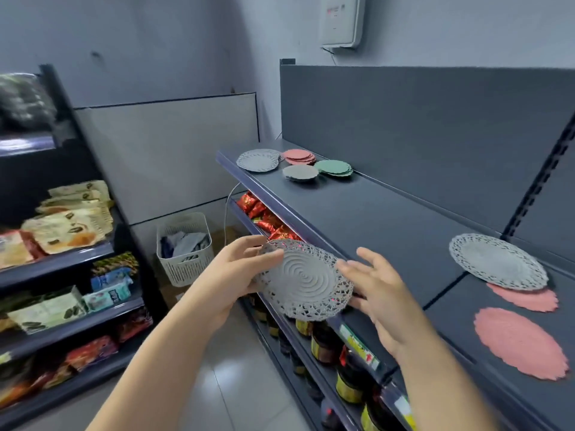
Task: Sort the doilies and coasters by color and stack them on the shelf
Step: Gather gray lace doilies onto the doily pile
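Observation:
My left hand [236, 269] pinches a grey lace doily [306, 279] by its left edge, in front of the dark shelf [389, 219]. My right hand [378, 290] hovers by the doily's right edge with fingers spread and straight. At the shelf's far end lie sorted stacks: a grey doily stack [257, 160], a pink coaster stack [298, 157], a green coaster stack [333, 168] and a grey coaster stack [300, 173]. To the near right lies another grey doily [497, 264], partly over a pink doily [525, 298]. A second pink doily [521, 343] lies nearer.
Below the shelf are red wrapped packets [264, 213] and dark jars [351, 377]. A white basket [185, 247] with cloths stands on the floor by the wall. A rack of snack packets [62, 231] fills the left side. A white box [342, 20] hangs on the wall.

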A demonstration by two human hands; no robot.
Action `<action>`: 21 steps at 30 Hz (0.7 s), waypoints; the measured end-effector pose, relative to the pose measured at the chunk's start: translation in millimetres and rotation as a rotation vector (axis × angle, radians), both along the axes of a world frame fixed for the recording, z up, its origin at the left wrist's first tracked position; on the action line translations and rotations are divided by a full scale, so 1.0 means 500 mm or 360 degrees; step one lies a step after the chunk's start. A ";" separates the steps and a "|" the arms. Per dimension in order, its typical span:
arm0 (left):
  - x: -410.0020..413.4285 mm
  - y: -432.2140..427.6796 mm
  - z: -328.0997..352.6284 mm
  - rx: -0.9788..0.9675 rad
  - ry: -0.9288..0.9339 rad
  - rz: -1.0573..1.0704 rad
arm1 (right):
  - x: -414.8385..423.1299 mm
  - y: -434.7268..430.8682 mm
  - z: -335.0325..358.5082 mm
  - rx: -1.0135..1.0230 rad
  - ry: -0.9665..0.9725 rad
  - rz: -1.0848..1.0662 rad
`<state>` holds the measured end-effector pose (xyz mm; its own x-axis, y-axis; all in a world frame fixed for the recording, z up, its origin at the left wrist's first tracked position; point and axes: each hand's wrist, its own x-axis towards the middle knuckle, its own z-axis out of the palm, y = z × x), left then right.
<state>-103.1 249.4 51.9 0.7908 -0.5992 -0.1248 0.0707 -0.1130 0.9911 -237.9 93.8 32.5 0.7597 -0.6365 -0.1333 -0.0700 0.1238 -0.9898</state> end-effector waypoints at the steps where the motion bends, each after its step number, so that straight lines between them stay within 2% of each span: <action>1: 0.037 0.012 0.004 0.0009 -0.0027 0.0004 | 0.042 0.010 0.000 0.0042 -0.0041 -0.0043; 4: 0.141 0.034 0.022 0.0079 -0.0125 0.0006 | 0.149 0.040 0.004 0.0169 -0.0167 -0.0120; 9: 0.317 0.028 0.048 0.0209 -0.0296 -0.0071 | 0.299 0.047 -0.001 0.0201 -0.0219 -0.0181; 14: 0.498 -0.022 0.030 0.0304 -0.0389 -0.0044 | 0.488 -0.019 0.000 0.0276 -0.0312 -0.0123; 21: 0.762 -0.125 0.038 0.0425 -0.0415 0.0102 | 0.793 -0.154 0.034 0.0209 -0.0263 0.0058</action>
<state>277.9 186.9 71.0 0.8516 -0.5208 -0.0593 -0.1648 -0.3735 0.9129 158.8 16.7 49.4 0.8004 -0.5934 -0.0849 0.0853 0.2530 -0.9637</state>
